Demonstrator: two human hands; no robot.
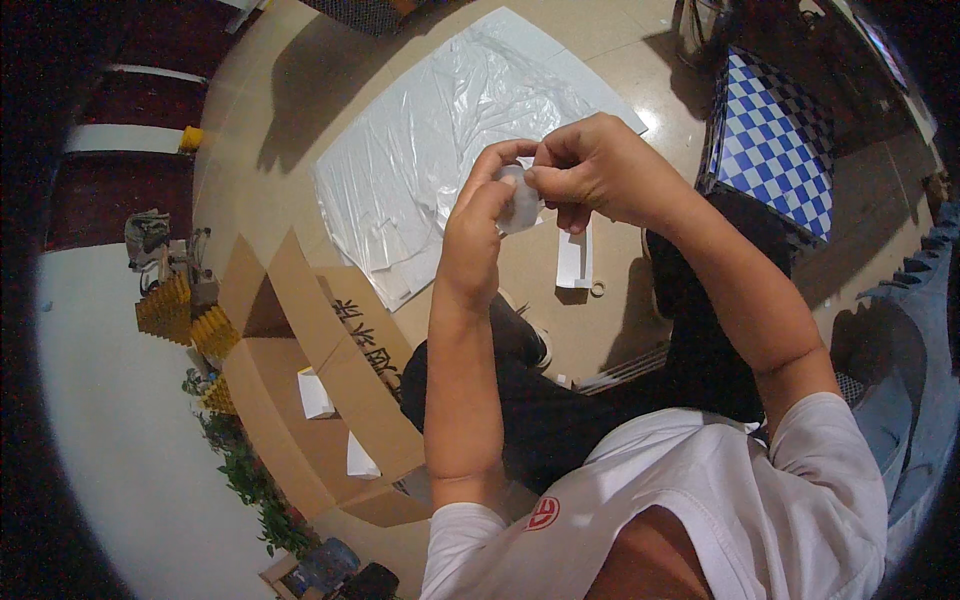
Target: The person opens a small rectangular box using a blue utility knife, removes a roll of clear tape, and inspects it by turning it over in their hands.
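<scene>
Greyish-white: clasping round piece (pixel 520 207) in left hand (pixel 480 210), pinching edge with right hand (pixel 590 175)—could drop beneath if loosely pinched!

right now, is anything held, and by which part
A small pale rounded piece, by its edge: left grip at left, right grip at upper right.

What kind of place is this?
It looks like a room inside somebody's home, though it could be a small workroom. You can see a shiny beige tiled floor, leafy green plants and an open brown cardboard box.
</scene>
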